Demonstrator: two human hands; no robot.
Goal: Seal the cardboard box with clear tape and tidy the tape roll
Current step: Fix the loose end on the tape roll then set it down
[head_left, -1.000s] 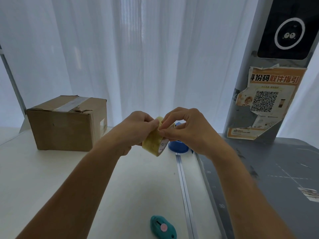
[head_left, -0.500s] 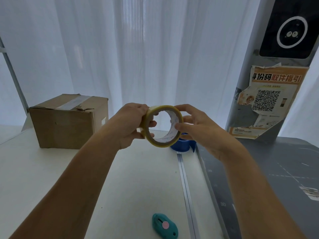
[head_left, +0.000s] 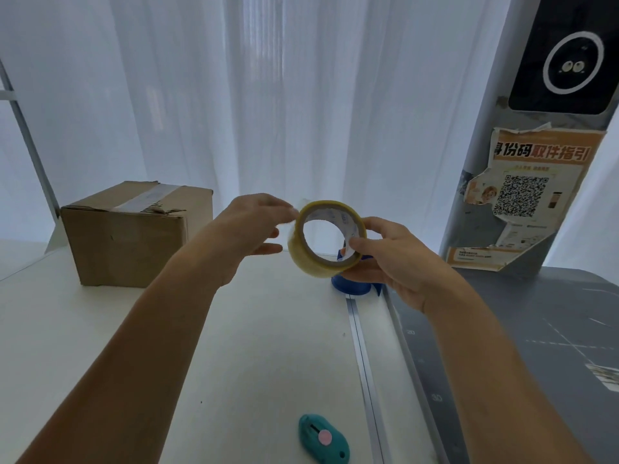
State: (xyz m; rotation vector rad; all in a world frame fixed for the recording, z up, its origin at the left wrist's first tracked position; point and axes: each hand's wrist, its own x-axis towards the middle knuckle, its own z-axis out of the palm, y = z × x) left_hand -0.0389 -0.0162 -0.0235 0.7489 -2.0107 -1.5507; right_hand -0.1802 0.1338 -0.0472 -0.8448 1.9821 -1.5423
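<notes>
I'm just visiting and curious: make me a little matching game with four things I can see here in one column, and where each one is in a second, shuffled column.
Things:
1. tape roll
2. cardboard box
3. teal cutter
4. QR-code poster

Places:
A. stuck on the grey pillar at the right
B. lying on the white table at the near edge
C. held up in the air, gripped by the right hand, the left hand at its side
D. standing on the table at the far left

Pairs: 1-C, 2-D, 3-B, 4-A
</notes>
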